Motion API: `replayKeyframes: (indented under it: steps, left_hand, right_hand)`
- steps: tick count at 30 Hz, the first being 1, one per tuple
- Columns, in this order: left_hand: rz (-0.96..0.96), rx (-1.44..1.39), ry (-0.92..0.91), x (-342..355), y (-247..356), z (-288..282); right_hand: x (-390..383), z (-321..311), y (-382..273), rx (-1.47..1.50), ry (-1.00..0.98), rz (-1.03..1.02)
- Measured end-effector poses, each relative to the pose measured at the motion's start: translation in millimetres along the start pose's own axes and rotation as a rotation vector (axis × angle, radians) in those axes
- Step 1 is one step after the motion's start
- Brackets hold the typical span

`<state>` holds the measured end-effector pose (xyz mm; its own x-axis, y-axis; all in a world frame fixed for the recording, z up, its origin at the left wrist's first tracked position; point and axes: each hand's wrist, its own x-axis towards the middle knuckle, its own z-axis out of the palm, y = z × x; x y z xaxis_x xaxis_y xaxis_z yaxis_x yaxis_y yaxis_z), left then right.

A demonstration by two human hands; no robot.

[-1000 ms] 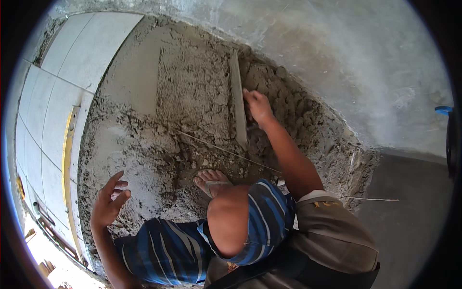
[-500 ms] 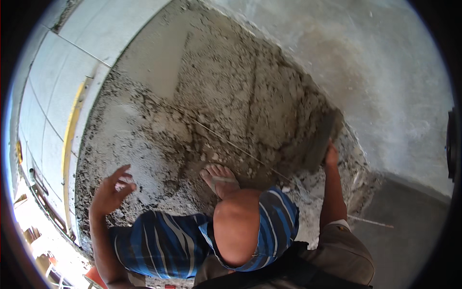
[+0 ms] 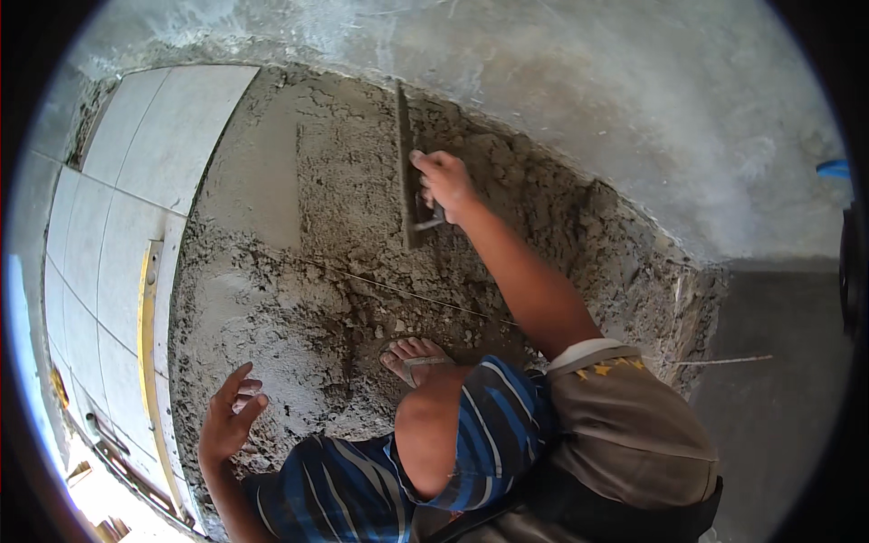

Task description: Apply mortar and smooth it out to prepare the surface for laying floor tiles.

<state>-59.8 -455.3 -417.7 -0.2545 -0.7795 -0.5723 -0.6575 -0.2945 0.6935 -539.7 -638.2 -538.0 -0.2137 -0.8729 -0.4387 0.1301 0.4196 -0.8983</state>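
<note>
Fingers [image 3: 233, 382] of the left hand [image 3: 223, 429] hang loosely bent and free, while those of the right hand [image 3: 448, 188] are clenched around the handle of a long, straight-edged float [image 3: 404, 163]. At far left, pale floor tiles [image 3: 127, 217] carry a yellow bar [image 3: 148, 308], lying lengthwise near their right edge. Beside them spreads grey mortar [image 3: 348, 172], smooth in a patch next to the tiles and rough elsewhere; the left hand is over its near left part. A sandalled foot [image 3: 421, 355] rests farther right, and a thin string [image 3: 416, 294] crosses between foot and float. The float stands nearly edge-on above mid-mortar; whether it touches is hard to tell. Rightward rise lumpier mortar and a bare grey wall [image 3: 670, 136], with dark grey floor [image 3: 769, 416] below it.
</note>
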Motion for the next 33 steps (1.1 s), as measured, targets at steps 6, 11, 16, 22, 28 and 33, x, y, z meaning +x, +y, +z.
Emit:
replayKeyframes:
  steps: [6, 11, 16, 22, 28, 33]
  left_hand:
    - [-0.028, -0.040, -0.011, 11.3, -13.3, -10.3]
    - [0.005, -0.025, -0.045, 18.6, -32.5, -6.0]
    - [-0.059, -0.034, -0.044, 8.4, -48.6, -10.3]
    - [-0.039, 0.015, 0.004, -24.6, 7.5, -9.3]
    - [-0.117, 0.068, 0.033, -61.9, -2.3, -6.0]
    - [-0.072, 0.011, 0.052, -64.5, 17.2, -4.3]
  right_hand:
    - [-25.0, -103.4, 35.7, -0.256, 0.253, 0.005]
    - [-65.8, -149.1, 42.9, -0.306, 0.348, -0.028]
    - [-112.8, -214.1, 82.8, -0.555, 0.513, 0.074]
    - [-167.7, -289.1, 91.3, 0.054, 0.269, 0.018]
    - [-138.6, -250.2, 73.1, -0.677, 0.512, 0.026]
    - [-74.1, -56.2, 19.9, -0.034, -0.013, -0.177]
